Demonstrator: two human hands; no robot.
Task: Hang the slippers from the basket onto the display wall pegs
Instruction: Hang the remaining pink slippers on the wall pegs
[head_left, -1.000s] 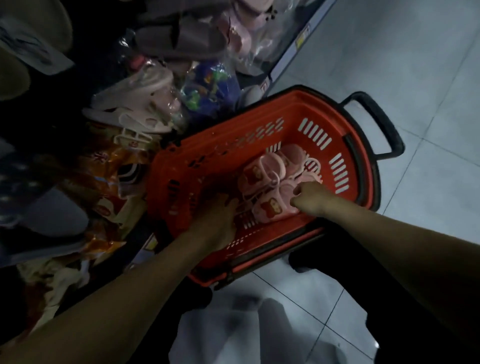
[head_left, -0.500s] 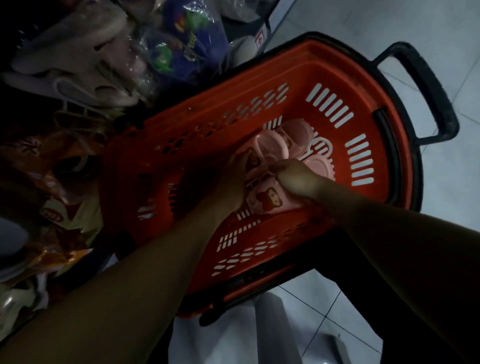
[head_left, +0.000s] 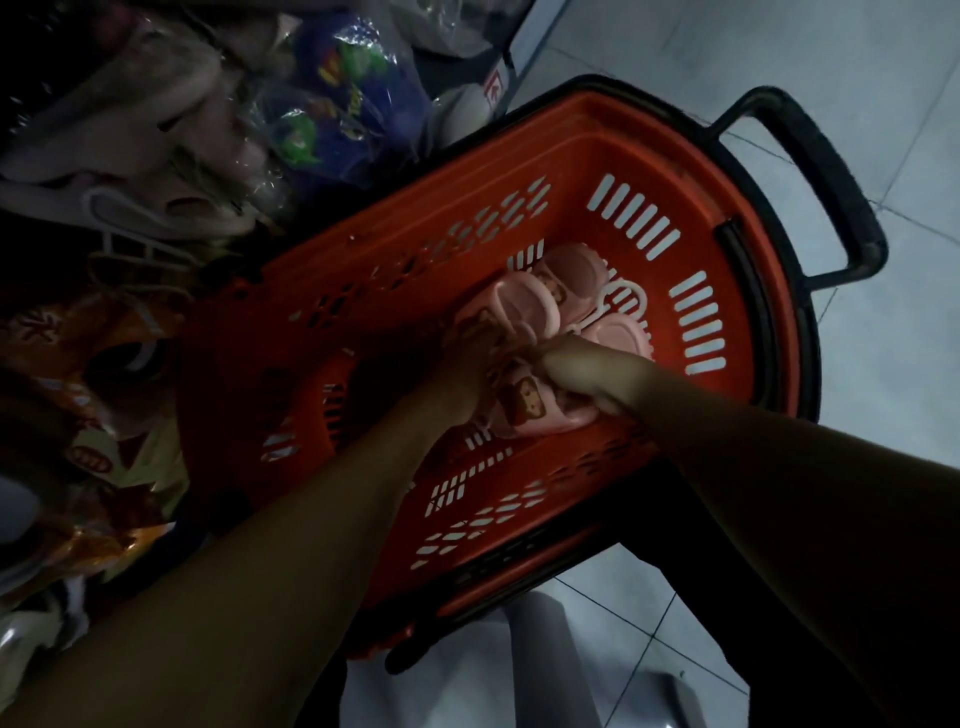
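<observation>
Both hands (head_left: 587, 371) on pink slippers (head_left: 524, 410) in basket (head_left: 571, 156)

grey tiled floor (head_left: 883, 78); red basket (head_left: 571, 156) on it

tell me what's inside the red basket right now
Pink slippers with a cartoon face, on white plastic hangers, lie on the red basket floor. The left hand and right hand both reach in and cover part of the pile, so the exact count is unclear.
</observation>
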